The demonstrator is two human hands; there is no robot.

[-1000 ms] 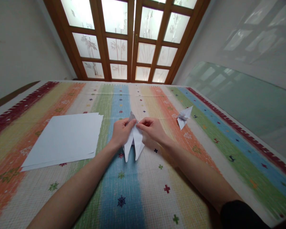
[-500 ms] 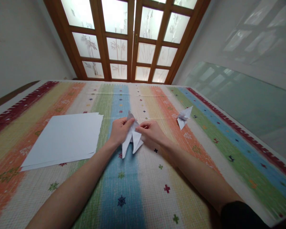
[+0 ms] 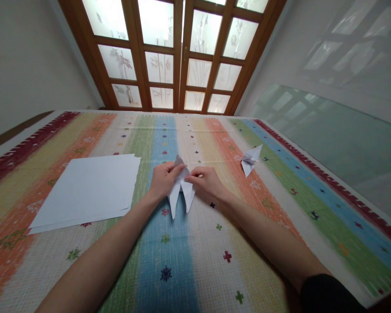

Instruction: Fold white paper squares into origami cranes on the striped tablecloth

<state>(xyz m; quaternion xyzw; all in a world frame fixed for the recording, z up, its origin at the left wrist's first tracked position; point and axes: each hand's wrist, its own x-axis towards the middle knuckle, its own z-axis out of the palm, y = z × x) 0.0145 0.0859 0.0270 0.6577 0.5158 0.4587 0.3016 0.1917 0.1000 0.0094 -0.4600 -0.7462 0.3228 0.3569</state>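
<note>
While I have the left hand (image 3: 163,179) pinched on the upper left of the two-pronged folded white paper (image 3: 182,177), the right hand (image 3: 207,179) nips its right edge, probably to steady it from both sides. Its long axis runs away from me, single tip far, prongs near, over the striped tablecloth (image 3: 164,252). White sheets (image 3: 87,191) lie left, another folded paper piece (image 3: 250,160) right, presumably to leave working room.
</note>
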